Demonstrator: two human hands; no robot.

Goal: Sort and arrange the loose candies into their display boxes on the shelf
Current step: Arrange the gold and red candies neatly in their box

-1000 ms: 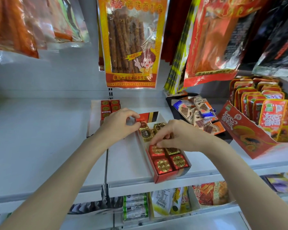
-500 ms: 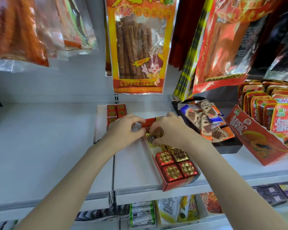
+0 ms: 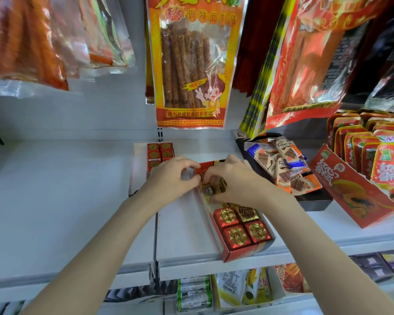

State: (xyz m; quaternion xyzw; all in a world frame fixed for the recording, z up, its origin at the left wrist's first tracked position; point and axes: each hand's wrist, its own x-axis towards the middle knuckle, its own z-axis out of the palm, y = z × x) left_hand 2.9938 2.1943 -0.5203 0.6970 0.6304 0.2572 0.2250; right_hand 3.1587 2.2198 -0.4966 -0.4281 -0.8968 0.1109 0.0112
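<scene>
A long red display box [image 3: 243, 254] lies on the white shelf, running away from the front edge. Its near end holds red and gold foil candies [image 3: 237, 235] in neat pairs. At the box's far end several loose gold-wrapped candies [image 3: 208, 190] lie in a jumble. My left hand [image 3: 168, 178] pinches at them from the left, fingertips at the box's wall. Over the same candies my right hand [image 3: 234, 180] curls from the right, fingers closed around them. The two hands nearly touch.
A white box with small red cubes [image 3: 159, 153] sits behind my left hand. A black tray of chocolate bars [image 3: 282, 164] and a red carton of snack packs [image 3: 355, 187] stand to the right. Snack bags [image 3: 191, 64] hang overhead. The shelf [image 3: 55, 189] stretches left.
My right hand left the box's middle and went to its far end, meeting my left hand over the loose gold candies. The view shifted, so the shelf sits lower in frame.
</scene>
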